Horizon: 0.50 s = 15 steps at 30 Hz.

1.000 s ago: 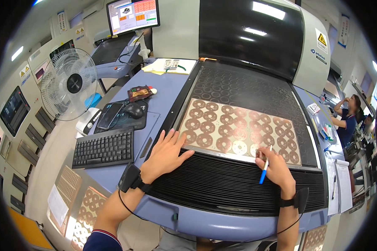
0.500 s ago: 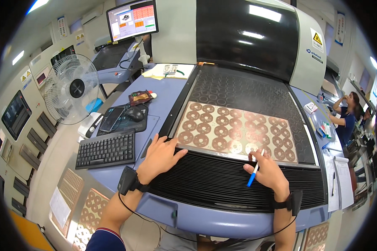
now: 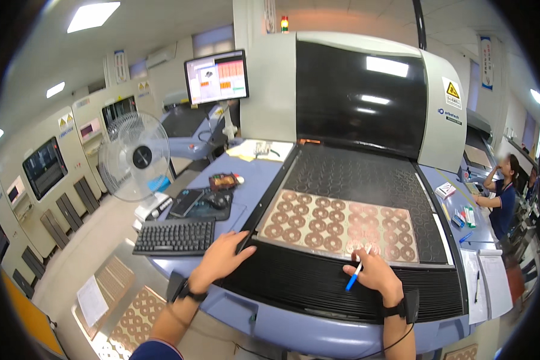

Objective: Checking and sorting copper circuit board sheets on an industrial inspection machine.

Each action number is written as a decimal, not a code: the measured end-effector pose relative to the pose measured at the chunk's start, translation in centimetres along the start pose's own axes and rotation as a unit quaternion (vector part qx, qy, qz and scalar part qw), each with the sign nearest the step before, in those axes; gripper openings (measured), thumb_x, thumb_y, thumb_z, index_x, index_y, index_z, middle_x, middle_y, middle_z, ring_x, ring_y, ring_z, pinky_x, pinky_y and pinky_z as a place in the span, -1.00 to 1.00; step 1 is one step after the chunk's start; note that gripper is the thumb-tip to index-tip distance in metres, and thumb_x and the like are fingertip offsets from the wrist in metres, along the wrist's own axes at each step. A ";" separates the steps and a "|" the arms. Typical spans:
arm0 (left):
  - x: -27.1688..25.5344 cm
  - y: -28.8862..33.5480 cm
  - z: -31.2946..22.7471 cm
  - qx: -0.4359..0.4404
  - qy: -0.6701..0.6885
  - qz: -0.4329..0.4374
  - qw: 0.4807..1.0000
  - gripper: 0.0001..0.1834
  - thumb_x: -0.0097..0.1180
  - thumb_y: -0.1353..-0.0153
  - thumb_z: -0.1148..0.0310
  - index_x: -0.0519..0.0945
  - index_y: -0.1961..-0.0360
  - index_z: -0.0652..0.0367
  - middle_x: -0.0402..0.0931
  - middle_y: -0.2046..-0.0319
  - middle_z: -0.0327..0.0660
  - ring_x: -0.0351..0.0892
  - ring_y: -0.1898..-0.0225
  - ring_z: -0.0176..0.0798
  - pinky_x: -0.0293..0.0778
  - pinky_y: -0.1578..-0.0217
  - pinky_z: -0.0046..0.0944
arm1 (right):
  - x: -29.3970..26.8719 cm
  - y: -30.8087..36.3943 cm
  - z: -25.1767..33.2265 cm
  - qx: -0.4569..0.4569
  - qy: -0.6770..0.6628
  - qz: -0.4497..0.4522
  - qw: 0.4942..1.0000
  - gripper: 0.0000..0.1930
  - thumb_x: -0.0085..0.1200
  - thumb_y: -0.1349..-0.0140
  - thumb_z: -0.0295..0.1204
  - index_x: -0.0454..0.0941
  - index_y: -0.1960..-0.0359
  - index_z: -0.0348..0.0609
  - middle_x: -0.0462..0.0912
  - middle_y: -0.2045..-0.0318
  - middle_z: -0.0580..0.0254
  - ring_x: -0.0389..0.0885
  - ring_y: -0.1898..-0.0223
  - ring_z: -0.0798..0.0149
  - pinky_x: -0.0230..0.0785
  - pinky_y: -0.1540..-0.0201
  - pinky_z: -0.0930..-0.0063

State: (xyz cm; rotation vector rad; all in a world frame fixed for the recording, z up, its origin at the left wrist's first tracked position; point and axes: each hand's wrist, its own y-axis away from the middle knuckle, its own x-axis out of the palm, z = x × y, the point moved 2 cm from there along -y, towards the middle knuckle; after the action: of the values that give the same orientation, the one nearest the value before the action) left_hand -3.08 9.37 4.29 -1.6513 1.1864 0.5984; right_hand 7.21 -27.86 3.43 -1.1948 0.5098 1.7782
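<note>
A flat panel (image 3: 305, 239) with rows of copper-coloured rings lies on the dark bed (image 3: 336, 171) of a large machine. My left hand (image 3: 225, 259) is spread open at the bed's left front corner, its fingertips by the black side rail. Between the fingers of my right hand (image 3: 378, 276) is a slim white pen with a blue end (image 3: 353, 282), the blue end slanting down toward me. The right fingertips are at the panel's front edge; whether they touch it I cannot tell. Black ribbed bellows (image 3: 294, 288) run below both hands.
Left of the bed are a keyboard (image 3: 174, 236), a mouse (image 3: 217, 198) and a phone (image 3: 186, 203). Beyond them stand a fan (image 3: 139, 157) and a monitor (image 3: 217, 78). A notepad (image 3: 494, 279) lies at right, near another person (image 3: 505, 201). More ringed panels (image 3: 137, 318) lie low at left.
My view has tilted upward, so the machine and panel sit lower in the picture. Both hands keep nearly the same places by the panel, and the pen stays in my right hand.
</note>
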 end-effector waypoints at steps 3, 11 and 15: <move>-5.7 5.5 2.6 -0.079 -0.067 -0.130 0.986 -0.44 0.24 -0.19 0.12 0.52 -0.08 0.32 0.55 -0.02 0.13 0.45 -0.14 0.20 0.34 -0.18 0.05 | 0.7 0.1 0.5 -0.018 0.011 -0.020 1.000 -0.51 0.24 -0.21 -0.06 0.53 0.07 -0.25 0.59 0.21 -0.33 0.53 0.02 -0.27 0.43 0.00 0.00; -6.7 9.4 12.0 -0.165 -0.248 -0.094 0.950 -0.55 0.17 -0.24 0.22 0.53 -0.04 0.35 0.57 0.06 0.17 0.46 -0.12 0.22 0.20 -0.27 0.13 | 0.9 -0.2 -1.6 -0.016 0.008 -0.014 1.000 -0.44 0.21 -0.22 -0.02 0.53 0.01 -0.30 0.60 0.16 -0.31 0.50 -0.03 -0.33 0.40 -0.07 -0.02; -5.1 7.9 9.2 -0.048 -0.085 -0.147 0.984 -0.63 0.22 -0.21 0.30 0.59 0.01 0.26 0.58 0.08 0.16 0.50 -0.08 0.21 0.33 -0.19 0.08 | 0.8 -1.7 0.0 -0.044 0.037 -0.049 0.997 -0.50 0.21 -0.22 -0.07 0.53 0.06 -0.29 0.66 0.34 -0.23 0.63 0.18 -0.27 0.48 0.07 -0.01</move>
State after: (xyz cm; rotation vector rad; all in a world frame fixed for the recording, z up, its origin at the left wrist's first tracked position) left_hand -10.95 19.47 1.39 -1.7775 0.7815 0.6022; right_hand 8.56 -26.65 2.91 -1.3276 0.4126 1.6935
